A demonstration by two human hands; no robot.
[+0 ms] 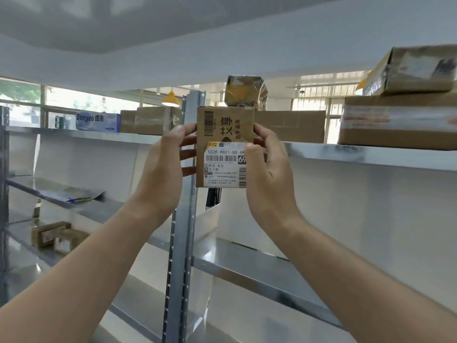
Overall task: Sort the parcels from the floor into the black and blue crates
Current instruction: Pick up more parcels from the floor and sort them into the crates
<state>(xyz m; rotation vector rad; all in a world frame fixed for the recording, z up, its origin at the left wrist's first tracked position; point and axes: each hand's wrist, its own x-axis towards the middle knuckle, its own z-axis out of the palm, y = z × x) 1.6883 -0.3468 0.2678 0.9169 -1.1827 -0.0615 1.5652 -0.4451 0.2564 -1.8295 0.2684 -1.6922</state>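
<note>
A small brown cardboard parcel [223,127] with a white shipping label is held up at face height in front of the metal shelving. My left hand [163,169] grips its left edge, thumb on the front and fingers behind. My right hand [265,167] grips its right edge, thumb pressed on the label. The parcel stands upright with the label facing me. No black or blue crate is in view.
The top shelf [346,152] carries several cardboard boxes, a taped small box [244,91] and a blue-white carton [97,122]. A grey upright post [181,243] stands right behind the parcel. Two small boxes [58,236] and a flat mailer [74,194] lie on lower left shelves.
</note>
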